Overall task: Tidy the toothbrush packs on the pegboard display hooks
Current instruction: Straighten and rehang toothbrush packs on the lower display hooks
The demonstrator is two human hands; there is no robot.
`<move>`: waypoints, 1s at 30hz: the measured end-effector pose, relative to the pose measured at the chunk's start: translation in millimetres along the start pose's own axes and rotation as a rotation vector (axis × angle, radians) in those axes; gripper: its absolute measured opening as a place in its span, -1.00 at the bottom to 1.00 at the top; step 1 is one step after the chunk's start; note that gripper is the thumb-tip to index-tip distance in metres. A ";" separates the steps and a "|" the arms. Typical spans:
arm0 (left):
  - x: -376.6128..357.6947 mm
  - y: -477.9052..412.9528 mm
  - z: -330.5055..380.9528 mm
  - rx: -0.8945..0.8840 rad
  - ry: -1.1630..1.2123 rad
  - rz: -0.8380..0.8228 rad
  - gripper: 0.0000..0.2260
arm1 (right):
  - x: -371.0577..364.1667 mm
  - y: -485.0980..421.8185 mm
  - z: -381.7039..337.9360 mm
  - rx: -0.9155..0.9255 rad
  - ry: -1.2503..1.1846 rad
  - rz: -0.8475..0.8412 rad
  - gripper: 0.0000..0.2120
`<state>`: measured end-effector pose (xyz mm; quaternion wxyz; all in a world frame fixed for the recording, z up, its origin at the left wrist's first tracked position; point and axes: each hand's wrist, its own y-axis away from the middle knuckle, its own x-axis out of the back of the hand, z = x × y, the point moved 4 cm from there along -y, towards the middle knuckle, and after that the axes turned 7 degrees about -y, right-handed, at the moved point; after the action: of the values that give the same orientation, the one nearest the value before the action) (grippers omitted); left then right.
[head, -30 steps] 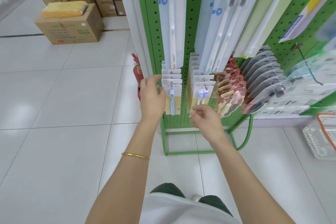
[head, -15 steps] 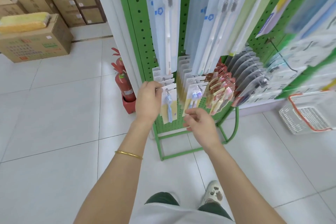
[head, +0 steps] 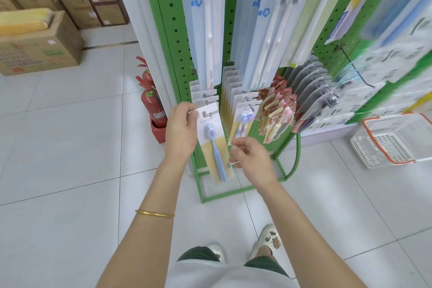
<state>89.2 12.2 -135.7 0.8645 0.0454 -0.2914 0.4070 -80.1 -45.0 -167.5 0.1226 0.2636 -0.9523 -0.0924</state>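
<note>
Vs 0.5 s ago: the blue toothbrush pack point(head: 215, 145) sits further fwd, at the tip of its hook point(head: 210, 114) and apart from the packs behind it point(head: 198, 96). Its lower end now swings out twd the R hand point(head: 251, 156). L hand point(head: 181, 128) has kept its place at the pack's top-left corner, thumb and fingers pinching the card. R hand is a bit lower than before, fingers curled at the bottom edge of the twin-brush pack point(head: 243, 121) on the next hook. Can't tell whether it nips that card or only touches it. The view has also shifted: more of the white basket point(head: 364, 154) shows at the right, and both shoes are in frame. Hard to read: a small pale bit w/ a purple dot by the R fingers can't be made out. Packs at far right are blurred. The tall packs up the green pegboard point(head: 174, 37) are cut off at the top edge, and the L palm covers part of the pack's left edge.
</note>
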 end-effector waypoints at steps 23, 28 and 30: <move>-35.4 83.9 -50.1 0.493 0.422 0.083 -0.67 | -26.2 21.3 42.5 -0.191 -0.054 -0.283 -0.53; -43.6 88.4 -51.9 0.354 0.256 0.009 -0.55 | -27.8 19.8 57.2 -0.344 -0.231 -0.192 -0.76; -50.7 90.4 -51.8 0.297 0.193 -0.073 -0.43 | -27.0 17.7 64.4 -0.414 -0.302 -0.178 -0.88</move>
<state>22.1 54.2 -220.3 0.8865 0.1438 -0.1419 0.4163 -84.3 -8.8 -229.6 0.0220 0.2987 -0.8939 -0.3336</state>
